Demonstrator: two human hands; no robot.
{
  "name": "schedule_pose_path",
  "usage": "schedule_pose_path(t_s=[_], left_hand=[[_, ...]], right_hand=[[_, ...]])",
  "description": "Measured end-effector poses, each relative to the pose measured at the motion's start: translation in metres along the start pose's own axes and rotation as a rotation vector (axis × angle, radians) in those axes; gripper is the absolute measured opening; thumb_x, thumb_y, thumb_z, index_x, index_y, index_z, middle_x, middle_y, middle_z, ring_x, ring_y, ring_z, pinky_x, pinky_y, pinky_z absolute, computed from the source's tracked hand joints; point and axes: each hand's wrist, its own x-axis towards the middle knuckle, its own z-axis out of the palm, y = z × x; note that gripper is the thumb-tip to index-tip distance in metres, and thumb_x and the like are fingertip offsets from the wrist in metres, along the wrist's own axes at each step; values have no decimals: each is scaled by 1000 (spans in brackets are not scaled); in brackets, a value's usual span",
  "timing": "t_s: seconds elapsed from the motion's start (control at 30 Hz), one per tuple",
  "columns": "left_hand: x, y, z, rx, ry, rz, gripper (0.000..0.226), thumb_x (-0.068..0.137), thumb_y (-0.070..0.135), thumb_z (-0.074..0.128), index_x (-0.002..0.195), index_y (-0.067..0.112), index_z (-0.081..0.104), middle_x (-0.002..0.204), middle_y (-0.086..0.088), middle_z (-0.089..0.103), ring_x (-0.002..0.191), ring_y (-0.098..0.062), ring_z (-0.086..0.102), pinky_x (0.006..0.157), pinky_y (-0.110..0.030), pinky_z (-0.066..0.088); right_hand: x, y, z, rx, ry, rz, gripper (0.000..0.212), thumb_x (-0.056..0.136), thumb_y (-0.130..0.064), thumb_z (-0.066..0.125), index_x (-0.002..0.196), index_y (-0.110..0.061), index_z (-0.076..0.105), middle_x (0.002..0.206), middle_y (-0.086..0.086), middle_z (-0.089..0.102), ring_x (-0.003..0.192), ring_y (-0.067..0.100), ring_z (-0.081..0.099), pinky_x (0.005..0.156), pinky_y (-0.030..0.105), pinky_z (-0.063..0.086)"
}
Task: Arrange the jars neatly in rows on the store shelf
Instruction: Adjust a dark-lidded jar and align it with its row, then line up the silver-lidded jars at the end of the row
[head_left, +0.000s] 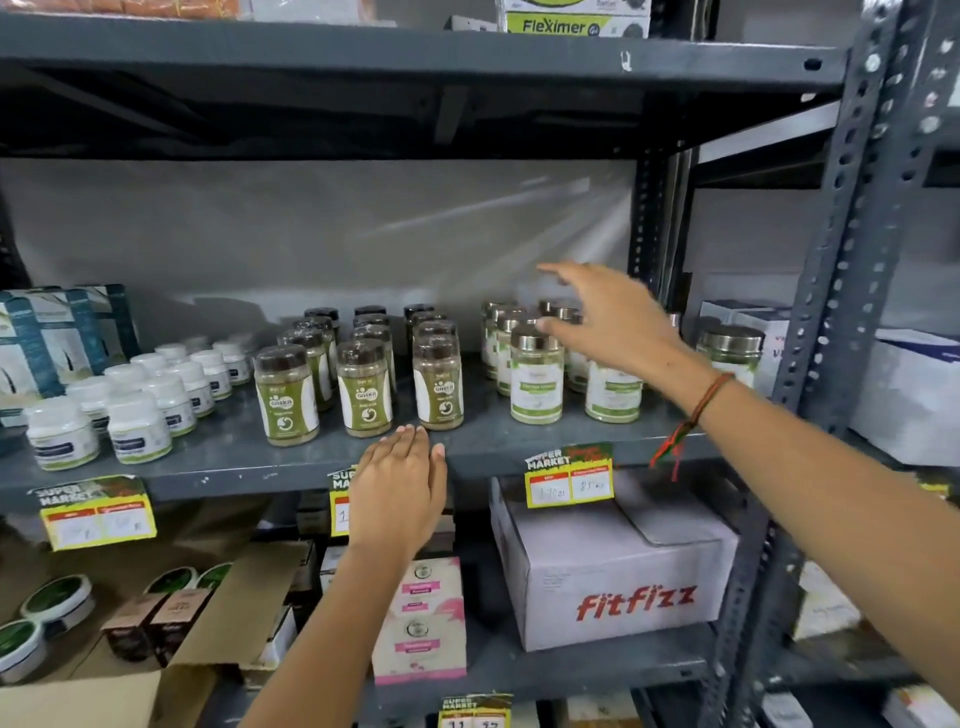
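On the grey metal shelf (498, 447), white-capped bottles (137, 426) stand in rows at the left, in front of blue boxes (52, 338) against the back. Yellow price tags (570, 480) hang from the shelf's front edge, and a white "fitfizz" carton (618, 571) sits on the level below, beside pink boxes (421, 618).

The brown-lidded jars (363, 387) stand mid-shelf in three rows running front to back, labels facing out. To their right, the silver-lidded jars (536, 379) cluster in looser rows, and one more silver-lidded jar (730, 351) stands apart by the upright post.

The left hand (400, 486) lies flat and released at the shelf's front edge, fingers together, fingertips just in front of the nearest brown-lidded jars and grasping nothing. The right hand (605, 317) hangs over the silver-lidded jars with fingers spread and released, empty, partly hiding the jars behind it; a thread bracelet (698, 410) circles its wrist.
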Motion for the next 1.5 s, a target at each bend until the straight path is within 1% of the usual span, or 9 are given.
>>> schedule_pose_path(t_s=[0.1,0.23,0.33,0.47,0.77,1.0,1.23,1.37,1.5], left_hand=[[0,0,1,-5,-5,3,49,95,37,33,122,5,58,124,-14,63,118,-26,55,104,-40,39],[0,1,0,-10,-9,5,47,94,36,35,119,4,60,121,-15,64,116,-28,57,102,-42,42],[0,1,0,-3,-15,7,46,94,35,37,117,4,61,120,-15,65,114,-28,58,100,-43,44],[-1,1,0,8,-9,10,45,94,34,38,115,3,63,117,-16,67,111,-28,60,98,-42,45],[-2,1,0,13,-8,7,52,91,39,32,113,4,64,116,-14,68,110,-27,61,96,-43,46],[-2,2,-1,4,-6,7,52,91,39,32,113,5,65,116,-14,68,110,-27,61,95,-44,47],[-2,4,-3,1,-9,6,53,91,39,31,112,4,64,115,-15,68,108,-28,62,95,-44,47],[-2,4,-5,5,-13,2,54,91,39,30,112,3,64,114,-15,68,108,-28,62,95,-45,47],[-3,5,-5,11,-19,-2,52,91,38,32,112,3,64,115,-16,68,108,-29,62,95,-45,48]], right_hand=[[-15,44,-26,-198,-15,100,64,85,-52,62,141,-24,49,128,12,64,116,34,60,92,47,50],[-34,94,-46,-395,-188,296,58,85,-47,62,135,-19,54,119,17,62,111,41,58,84,51,54],[-43,117,-47,-485,-257,387,49,87,-51,57,120,-14,58,116,16,61,107,41,59,77,44,51],[-46,129,-41,-555,-323,415,53,89,-56,54,122,-15,60,120,16,63,110,40,60,73,41,48],[-38,134,-33,-327,-341,430,57,83,-56,62,127,-21,57,111,12,67,104,36,63,85,44,54],[-32,143,-28,-128,-350,417,61,82,-48,68,136,-22,53,123,7,67,110,27,62,94,42,50],[-33,150,-24,-56,-350,367,59,86,-38,69,140,-21,51,128,8,64,115,26,59,91,33,46],[-36,151,-19,-89,-340,351,69,86,-44,67,147,-22,42,142,12,52,128,30,50,104,46,42],[-35,138,-11,-101,-177,233,74,91,-56,54,152,-18,34,155,16,37,139,35,39,111,51,36]])
